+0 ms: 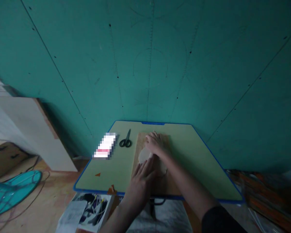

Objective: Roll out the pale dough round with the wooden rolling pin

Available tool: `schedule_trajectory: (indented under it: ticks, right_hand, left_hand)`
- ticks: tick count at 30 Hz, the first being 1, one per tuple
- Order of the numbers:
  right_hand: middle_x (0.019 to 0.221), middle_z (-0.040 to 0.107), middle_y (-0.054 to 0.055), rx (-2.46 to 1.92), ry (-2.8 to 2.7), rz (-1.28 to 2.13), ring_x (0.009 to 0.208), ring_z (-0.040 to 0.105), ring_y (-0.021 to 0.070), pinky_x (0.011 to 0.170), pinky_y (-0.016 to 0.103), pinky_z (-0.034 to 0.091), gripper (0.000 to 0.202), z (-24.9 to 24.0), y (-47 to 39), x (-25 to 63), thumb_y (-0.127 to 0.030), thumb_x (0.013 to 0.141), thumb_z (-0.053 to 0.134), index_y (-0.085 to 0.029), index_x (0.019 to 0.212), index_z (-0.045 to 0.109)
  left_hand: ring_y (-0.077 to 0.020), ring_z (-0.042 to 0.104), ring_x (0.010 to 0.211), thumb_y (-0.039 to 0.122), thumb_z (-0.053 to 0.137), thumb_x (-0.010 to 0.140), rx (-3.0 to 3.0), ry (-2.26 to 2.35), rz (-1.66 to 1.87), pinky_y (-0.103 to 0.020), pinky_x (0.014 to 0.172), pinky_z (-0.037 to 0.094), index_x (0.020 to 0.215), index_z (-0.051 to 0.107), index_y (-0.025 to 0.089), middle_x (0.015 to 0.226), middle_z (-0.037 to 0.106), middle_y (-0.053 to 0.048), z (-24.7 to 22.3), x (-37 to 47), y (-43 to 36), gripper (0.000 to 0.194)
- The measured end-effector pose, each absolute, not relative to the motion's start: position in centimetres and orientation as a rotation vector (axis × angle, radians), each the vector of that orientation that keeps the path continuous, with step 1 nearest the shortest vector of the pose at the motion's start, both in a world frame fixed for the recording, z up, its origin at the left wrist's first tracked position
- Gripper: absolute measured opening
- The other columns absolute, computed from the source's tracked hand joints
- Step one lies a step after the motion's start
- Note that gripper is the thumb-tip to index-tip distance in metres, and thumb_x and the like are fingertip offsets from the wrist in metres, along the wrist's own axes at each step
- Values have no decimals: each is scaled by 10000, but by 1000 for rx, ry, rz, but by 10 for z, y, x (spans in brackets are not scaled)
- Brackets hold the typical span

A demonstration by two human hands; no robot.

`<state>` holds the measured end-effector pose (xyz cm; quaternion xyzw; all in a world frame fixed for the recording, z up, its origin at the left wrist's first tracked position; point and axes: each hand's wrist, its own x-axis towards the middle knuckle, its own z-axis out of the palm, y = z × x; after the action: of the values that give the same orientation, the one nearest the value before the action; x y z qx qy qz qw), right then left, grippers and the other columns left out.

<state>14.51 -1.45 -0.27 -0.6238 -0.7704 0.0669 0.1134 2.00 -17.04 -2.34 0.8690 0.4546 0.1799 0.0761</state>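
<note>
A pale, flat piece with a rounded edge (144, 156) lies on a wooden board (135, 161); its material is unclear, and the hands and right forearm cover part of it. My left hand (142, 174) rests at its near edge, fingers stretched forward and pressed down flat. Beyond it, my right hand (155, 142) lies over the far part of the board, its fingers extended and resting on the surface. My right forearm crosses the board's right side. Black-handled scissors (126, 141) lie left of the board, blades pointing away.
The board sits on a pale table with a blue rim (203, 168), against a green wall (145, 64). A blurred-out phone-like rectangle (105, 146) lies at its left, a small orange scrap (98, 174) nearer. An open box of cables (94, 210) stands below the front edge.
</note>
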Motion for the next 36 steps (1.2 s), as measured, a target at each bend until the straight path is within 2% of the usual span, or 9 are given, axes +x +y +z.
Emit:
schedule_trajectory:
  ticks: [3, 5, 7, 11, 16, 20, 29, 36]
  right_hand:
    - [1441, 536, 100, -1805, -2275, 211, 1440, 308, 314, 1173, 497, 180, 376, -3, -26, 156, -278, 919, 459, -199, 1231, 655]
    - [1498, 485, 97, -1785, -2295, 193, 1452, 295, 329, 1185, 519, 154, 391, -4, -40, 172, -292, 939, 448, -198, 1262, 647]
    - [1505, 479, 100, -1759, -2294, 142, 1458, 291, 335, 1187, 555, 135, 398, -6, -60, 190, -303, 968, 415, -208, 1281, 642]
    - [1480, 503, 130, -1686, -2227, 1, 1424, 348, 347, 1159, 597, 215, 444, -17, -102, 217, -342, 991, 410, -193, 1383, 557]
    - [1421, 532, 154, -1591, -2099, -113, 1363, 385, 373, 1105, 599, 345, 524, -38, -146, 229, -330, 917, 545, -178, 1417, 505]
    - [1445, 480, 159, -1534, -2038, -85, 1374, 348, 372, 1089, 592, 390, 538, -47, -167, 230, -271, 905, 530, -172, 1431, 471]
    - [1433, 462, 135, -1464, -1914, 27, 1398, 331, 320, 1112, 570, 390, 524, -50, -173, 227, -210, 905, 476, -219, 1429, 467]
    - [1410, 475, 128, -1464, -1809, 88, 1362, 405, 299, 1110, 541, 397, 448, -49, -175, 230, -259, 919, 485, -249, 1364, 538]
  left_hand:
    - [-271, 371, 1437, -20, 417, 849, 2646, 1377, 550, -491, 1127, 407, 1524, 338, 279, 1593, 330, -87, -25, 6, -167, 743]
    - [-268, 427, 1404, -20, 407, 848, 2653, 1402, 555, -476, 1106, 434, 1544, 291, 263, 1536, 435, -99, -27, -4, -163, 760]
    - [-273, 477, 1367, 29, 409, 890, 2638, 1433, 567, -471, 1088, 454, 1504, 379, 241, 1466, 527, -103, -28, -15, -157, 651]
    - [-298, 557, 1284, 200, 453, 957, 2569, 1509, 668, -469, 1033, 504, 1381, 532, 208, 1350, 625, -118, -29, -27, -145, 432]
    - [-294, 634, 1143, 302, 480, 958, 2474, 1566, 772, -447, 936, 555, 1328, 554, 182, 1293, 628, -151, -31, -26, -136, 396]
    - [-269, 655, 1050, 303, 488, 947, 2444, 1569, 843, -424, 880, 567, 1247, 584, 210, 1220, 630, -122, -33, -22, -135, 328]
    - [-281, 635, 1086, 350, 480, 953, 2316, 1544, 1022, -433, 911, 561, 1199, 601, 168, 1210, 598, -149, -38, -17, -138, 329]
    - [-317, 551, 1250, 335, 512, 925, 2205, 1568, 1036, -497, 1010, 505, 1266, 539, 171, 1373, 473, -184, -43, -21, -137, 379]
